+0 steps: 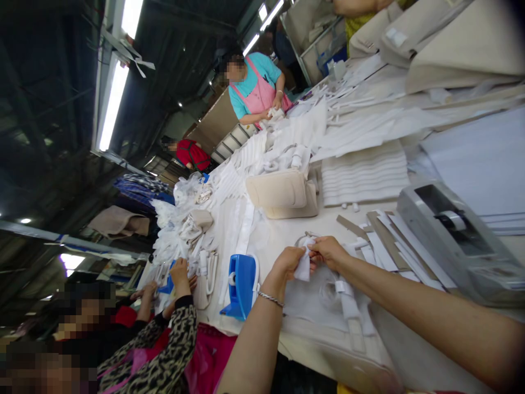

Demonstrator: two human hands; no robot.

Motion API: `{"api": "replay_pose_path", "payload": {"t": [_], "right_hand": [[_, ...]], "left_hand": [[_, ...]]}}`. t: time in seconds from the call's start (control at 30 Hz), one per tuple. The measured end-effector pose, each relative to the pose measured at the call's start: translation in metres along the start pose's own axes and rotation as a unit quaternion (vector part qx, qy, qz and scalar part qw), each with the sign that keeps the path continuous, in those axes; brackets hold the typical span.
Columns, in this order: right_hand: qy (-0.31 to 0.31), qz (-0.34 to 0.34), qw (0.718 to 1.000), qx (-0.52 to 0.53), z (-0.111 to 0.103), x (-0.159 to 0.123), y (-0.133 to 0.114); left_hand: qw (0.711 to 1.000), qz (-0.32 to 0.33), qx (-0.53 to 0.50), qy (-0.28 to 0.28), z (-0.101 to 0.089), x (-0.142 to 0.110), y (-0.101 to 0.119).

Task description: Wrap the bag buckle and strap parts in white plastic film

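Observation:
My left hand point(290, 262) pinches a small piece of white wrapping material point(303, 268), with a bracelet on the wrist behind it. From the other side my right hand point(329, 251) closes its fingers on the same piece. A thin curved strap or ring point(305, 239) shows just beyond my fingers; what the wrap encloses is hidden. Below my hands lies a pale sheet of padding point(307, 306) on the table, with a white-wrapped strap point(348, 301) on its right. A blue tape dispenser point(241, 285) stands left of my left hand.
A beige bag point(279, 191) stands beyond my hands. To the right are a grey dispenser point(459, 241), cardboard and paper strips point(388, 241), and stacked white sheets point(488, 158). Ribbed white padding point(363, 172) lies farther back. Co-workers work at the left point(180, 328) and across the table point(258, 82).

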State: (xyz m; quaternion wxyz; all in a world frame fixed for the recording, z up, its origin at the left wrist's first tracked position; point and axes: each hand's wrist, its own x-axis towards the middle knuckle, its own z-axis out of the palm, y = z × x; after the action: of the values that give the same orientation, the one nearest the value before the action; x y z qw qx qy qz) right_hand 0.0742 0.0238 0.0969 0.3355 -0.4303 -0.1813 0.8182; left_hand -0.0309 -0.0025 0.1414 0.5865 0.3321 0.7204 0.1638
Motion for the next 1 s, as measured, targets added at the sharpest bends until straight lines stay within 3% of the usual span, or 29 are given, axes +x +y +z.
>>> {"api": "replay_pose_path", "payload": {"t": [0.33, 0.47, 0.6, 0.77, 0.87, 1.0], "right_hand": [[0.031, -0.061, 0.996, -0.060, 0.000, 0.006, 0.013], [0.027, -0.054, 0.995, -0.081, 0.000, 0.002, 0.007], [0.080, -0.067, 0.989, -0.109, -0.002, -0.010, -0.006], [0.093, -0.083, 0.985, -0.117, 0.007, -0.030, -0.011], [0.088, -0.031, 0.992, -0.090, 0.019, -0.031, -0.009], [0.096, 0.016, 0.994, -0.048, 0.027, -0.020, -0.007]], "left_hand": [[0.977, 0.117, 0.100, 0.149, 0.008, 0.002, -0.019], [0.979, 0.144, 0.032, 0.141, 0.007, 0.000, -0.019], [0.980, 0.138, -0.018, 0.144, 0.005, 0.001, -0.019], [0.969, 0.157, 0.047, 0.182, 0.002, 0.005, -0.024], [0.938, 0.197, 0.164, 0.234, 0.004, 0.001, -0.024], [0.855, 0.248, 0.353, 0.290, 0.012, -0.011, -0.022]]}}
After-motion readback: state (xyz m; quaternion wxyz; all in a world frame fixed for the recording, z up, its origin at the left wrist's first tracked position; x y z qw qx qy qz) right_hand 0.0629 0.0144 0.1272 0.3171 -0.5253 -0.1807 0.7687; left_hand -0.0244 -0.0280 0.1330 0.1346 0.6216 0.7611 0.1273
